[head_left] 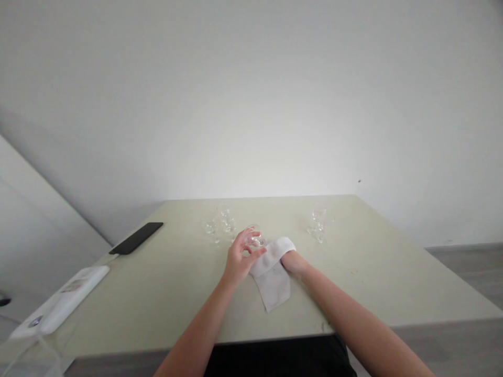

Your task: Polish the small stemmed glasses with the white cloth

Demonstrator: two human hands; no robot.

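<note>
Black lap [275, 358], pale table [157, 303], white wall [251, 104]; left hand [238, 259] grips glass [254, 237], right hand [294, 263] cloth [276, 288].

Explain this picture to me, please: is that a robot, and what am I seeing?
No robot here: these are a person's two bare hands, seen from a camera worn on the head, looking forward and down. The left hand holds a clear glass over a pale table. The right hand is partly hidden by a white cloth close beside the glass. More clear glassware sits farther back, some toward the left, some toward the right. Along the table's left side lie a flat black object and a long white object.
</note>
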